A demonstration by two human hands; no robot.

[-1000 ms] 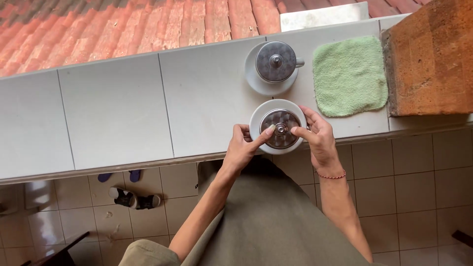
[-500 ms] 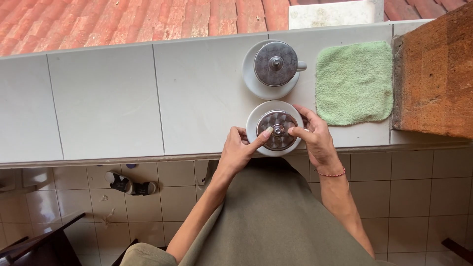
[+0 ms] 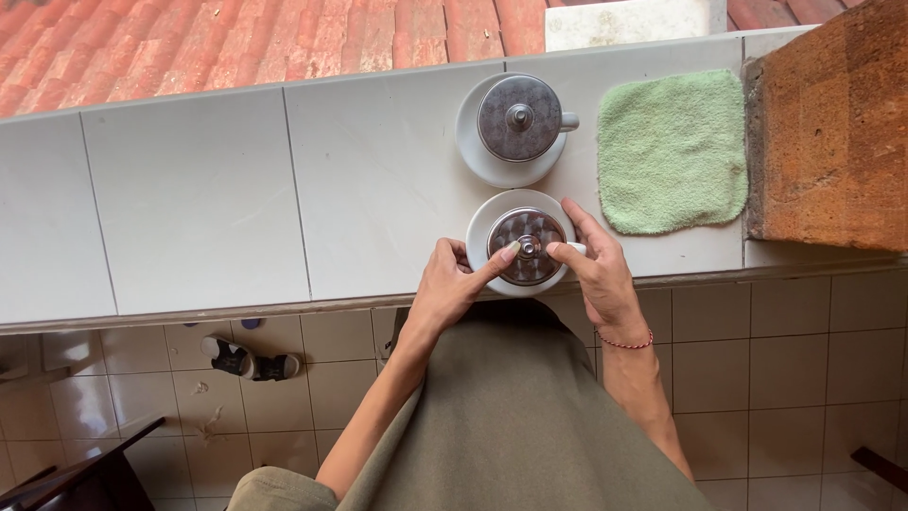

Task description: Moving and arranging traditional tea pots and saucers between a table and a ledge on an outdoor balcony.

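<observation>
both hands' fingers point(image 3: 501, 257) on lidded cup point(image 3: 527, 246), saucer point(image 3: 482, 227)

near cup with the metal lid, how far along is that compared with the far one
The far cup sits lidded on its saucer, untouched, so it looks done. The near cup is in hand: the left hand and right hand both touch its metal lid, fingertips at the knob. The green cloth lies unused beside them.

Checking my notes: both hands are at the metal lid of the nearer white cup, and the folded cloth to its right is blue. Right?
Not quite. The head view shows both hands, left hand and right hand, at the round metal lid of the nearer white cup, but the square terry cloth is green.
</observation>
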